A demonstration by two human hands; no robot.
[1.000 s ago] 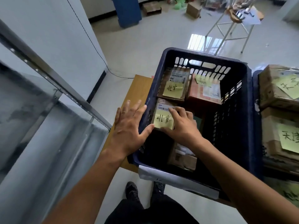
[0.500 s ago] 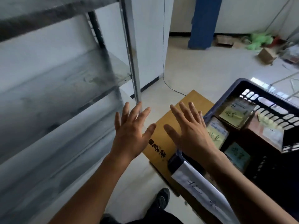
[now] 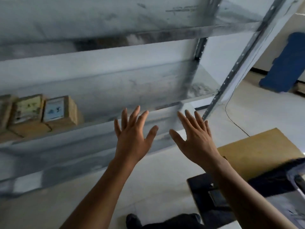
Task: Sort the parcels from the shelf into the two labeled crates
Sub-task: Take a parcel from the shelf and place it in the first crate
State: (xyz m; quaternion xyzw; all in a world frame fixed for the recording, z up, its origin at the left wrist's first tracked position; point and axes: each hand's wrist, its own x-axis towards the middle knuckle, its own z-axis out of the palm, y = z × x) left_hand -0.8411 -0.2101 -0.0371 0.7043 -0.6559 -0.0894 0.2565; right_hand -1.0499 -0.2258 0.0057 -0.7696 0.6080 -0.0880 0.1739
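Observation:
Brown cardboard parcels stand in a row on the grey metal shelf (image 3: 148, 90) at the far left. The nearest parcel (image 3: 61, 111) carries a white label, and the one beside it (image 3: 27, 111) a yellowish note. My left hand (image 3: 133, 134) and my right hand (image 3: 194, 138) are both raised in front of the shelf's front edge, fingers spread and straight, holding nothing. They are well to the right of the parcels. A corner of the dark blue crate (image 3: 280, 177) shows at the lower right, blurred.
A slanted metal shelf post (image 3: 231, 76) stands at the right. A wooden board (image 3: 257, 152) lies under the crate. A blue object (image 3: 287, 63) leans on the far wall. A thin cable (image 3: 234, 119) runs over the pale floor.
My right hand let go of the parcel placed in the crate. Both hands left the crate and swung left toward the shelf, and my view turned with them.

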